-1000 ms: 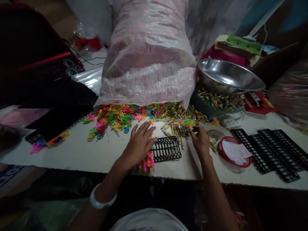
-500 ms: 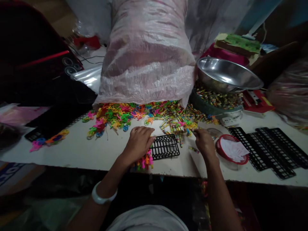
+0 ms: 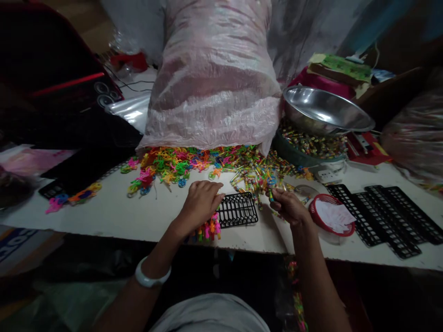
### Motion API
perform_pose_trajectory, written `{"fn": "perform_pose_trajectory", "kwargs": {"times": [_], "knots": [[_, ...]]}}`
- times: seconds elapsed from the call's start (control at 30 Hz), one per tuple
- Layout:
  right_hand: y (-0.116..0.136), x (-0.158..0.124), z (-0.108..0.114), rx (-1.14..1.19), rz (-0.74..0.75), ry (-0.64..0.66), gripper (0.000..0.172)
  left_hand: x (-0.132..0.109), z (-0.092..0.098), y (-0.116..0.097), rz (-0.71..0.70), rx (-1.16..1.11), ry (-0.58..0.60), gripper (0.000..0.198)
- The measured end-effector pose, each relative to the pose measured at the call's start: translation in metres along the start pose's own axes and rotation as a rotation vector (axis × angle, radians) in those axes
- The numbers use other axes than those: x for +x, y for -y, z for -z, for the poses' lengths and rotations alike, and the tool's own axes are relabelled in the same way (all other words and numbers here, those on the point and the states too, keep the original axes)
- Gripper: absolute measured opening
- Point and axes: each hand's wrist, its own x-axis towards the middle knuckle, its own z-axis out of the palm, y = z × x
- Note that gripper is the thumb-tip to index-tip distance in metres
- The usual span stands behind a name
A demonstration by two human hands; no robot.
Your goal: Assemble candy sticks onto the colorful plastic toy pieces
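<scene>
My left hand point(image 3: 200, 204) rests over the left end of a black plastic rack point(image 3: 238, 210), its fingers curled over it and the thumb by the slots. Pink, orange and green small toys point(image 3: 211, 228) stick out below that hand at the rack's near side. To the right, my right hand point(image 3: 290, 206) pinches a small tube with a coloured end point(image 3: 271, 195), just off the rack's right side. Beyond both hands lie a heap of bright plastic toy pieces point(image 3: 173, 166) and many small striped tubes point(image 3: 247, 180).
A large filled plastic sack point(image 3: 214, 92) stands behind the heap. At right are a steel bowl point(image 3: 325, 110) over a tub of tubes point(image 3: 304, 159), a red basket point(image 3: 314, 216) with paper and several black racks point(image 3: 387, 221). The table's near edge runs below my hands.
My right hand has moved slightly left and turned, bringing a small tube with a coloured end up from the pile. My left hand stays on the rack.
</scene>
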Motion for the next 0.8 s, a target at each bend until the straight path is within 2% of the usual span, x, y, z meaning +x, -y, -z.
{"fn": "perform_pose_trajectory", "kwargs": {"times": [0.17,0.37,0.43,0.53,0.6,0.67,0.73,0.8], "knots": [[-0.006,-0.008,-0.006,0.031,0.087,-0.043,0.028,-0.001,-0.002,0.001,-0.002,0.003,0.011,0.034],[-0.009,-0.013,-0.013,0.113,0.022,0.041,0.025,0.005,0.003,-0.005,0.032,-0.006,0.002,0.034],[-0.008,-0.017,-0.020,0.162,0.003,0.089,0.025,0.014,0.011,-0.016,-0.018,-0.038,-0.017,0.040],[-0.005,-0.022,-0.033,0.198,-0.002,0.154,0.025,0.032,0.022,-0.036,-0.197,-0.169,-0.015,0.055],[-0.002,-0.025,-0.039,0.211,0.004,0.184,0.024,0.044,0.025,-0.047,-0.279,-0.256,0.017,0.057],[0.000,-0.028,-0.041,0.236,0.016,0.181,0.023,0.052,0.024,-0.053,-0.276,-0.315,0.037,0.045],[0.000,-0.031,-0.040,0.263,0.027,0.167,0.023,0.057,0.022,-0.055,-0.216,-0.353,0.036,0.027],[-0.001,-0.035,-0.038,0.269,0.031,0.185,0.022,0.059,0.021,-0.056,-0.158,-0.381,0.024,0.019]]}}
